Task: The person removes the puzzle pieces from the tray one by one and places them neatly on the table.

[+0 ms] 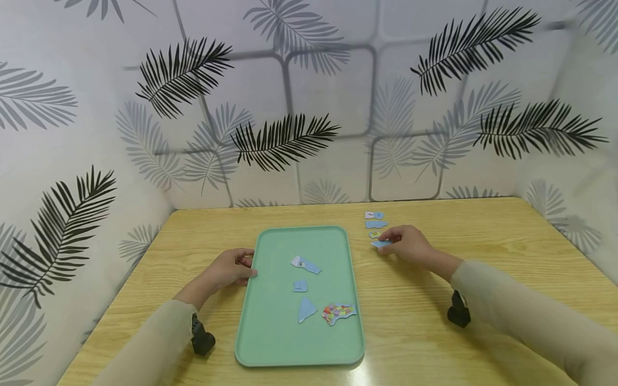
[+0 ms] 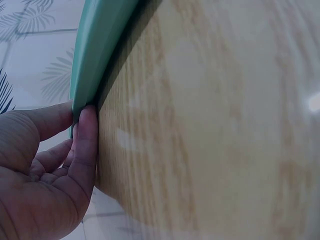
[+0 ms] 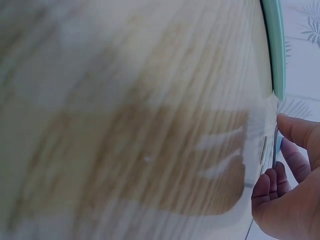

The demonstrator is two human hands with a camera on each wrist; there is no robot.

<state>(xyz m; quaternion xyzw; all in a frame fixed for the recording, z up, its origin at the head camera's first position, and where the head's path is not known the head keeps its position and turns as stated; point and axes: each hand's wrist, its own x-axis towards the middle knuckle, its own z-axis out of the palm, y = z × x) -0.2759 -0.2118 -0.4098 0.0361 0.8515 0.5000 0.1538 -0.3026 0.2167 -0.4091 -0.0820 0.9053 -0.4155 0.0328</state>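
Note:
A green tray [image 1: 275, 338] lies on the wooden table, and my left hand [image 1: 229, 269] pinches its left rim between thumb and fingers. The left wrist view shows this hand [image 2: 55, 165] at the tray's edge [image 2: 95, 55]. To the right of the tray, my right hand [image 1: 410, 244] pinches a flat light-blue puzzle piece [image 1: 379, 244] low over the table. In the right wrist view this piece [image 3: 275, 145] appears edge-on between thumb and fingers of the hand [image 3: 295, 185]. Just beyond it lie a small piece with a yellow patch [image 1: 374, 234] and a longer blue piece [image 1: 375, 224].
On the tray are a long blue piece [image 1: 309, 265], a small squarish one [image 1: 300, 286], a triangular one [image 1: 306, 310] and a multicoloured map piece [image 1: 339, 312]. A white-and-blue piece [image 1: 374, 215] lies farther back on the table [image 1: 483, 252]. Leaf-patterned curtains [image 1: 328, 96] surround the table.

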